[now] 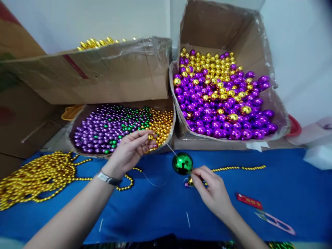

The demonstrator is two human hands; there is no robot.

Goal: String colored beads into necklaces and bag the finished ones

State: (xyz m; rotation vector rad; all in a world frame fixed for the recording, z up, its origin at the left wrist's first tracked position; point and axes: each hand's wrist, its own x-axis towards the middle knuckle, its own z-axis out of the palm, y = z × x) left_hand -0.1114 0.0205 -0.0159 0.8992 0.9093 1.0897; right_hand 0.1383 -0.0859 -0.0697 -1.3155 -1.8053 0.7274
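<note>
My left hand (131,148) is closed, pinching a small gold bead (150,137) between thumb and fingertips above the front rim of the left carton. My right hand (211,188) is closed too, thumb against forefinger at the lower edge of a large shiny green ball (182,163). A pale thread (171,150) runs up and left from this ball. Small gold and purple beads on a thread (190,181) show beside my right fingertips, partly hidden by them. Behind my left hand, the left carton (174,129) holds purple, green and gold bead strands.
A larger carton (281,110) of purple and gold beads stands back right. Gold bead strands (38,176) lie left on the blue cloth (155,214). A short gold strand (238,168), a red packet (249,201) and pink-handled thread snips (278,223) lie right.
</note>
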